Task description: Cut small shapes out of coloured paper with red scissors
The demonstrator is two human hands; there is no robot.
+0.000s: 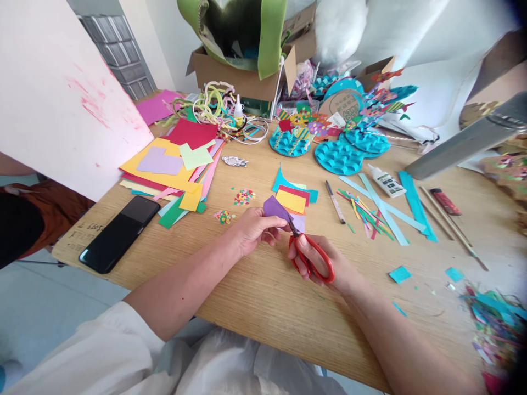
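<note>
Between the thumb and fingers of my left hand (257, 227) is a piece of purple paper (275, 208), raised above the table. My right hand (315, 258) grips red-handled scissors (325, 269), their dark blades meeting the purple paper's right edge. How far the blades are parted is hard to make out. Just beyond lie a yellow paper piece (290, 201) on a red one and a teal scrap (284, 181). Left of my hands sit two small heaps of paper bits, one a confetti pile (244, 197) and the other a nearer pile (224, 217).
A black phone (119, 233) and stacked coloured paper (164, 164) are at left. To the right lie a pen (335, 203), thin paper strips (366, 214), a glue bottle (387, 181) and sticks (448, 219). Blue egg-tray crafts (340, 156) stand behind; a grey cylinder (465, 137) leans in at right.
</note>
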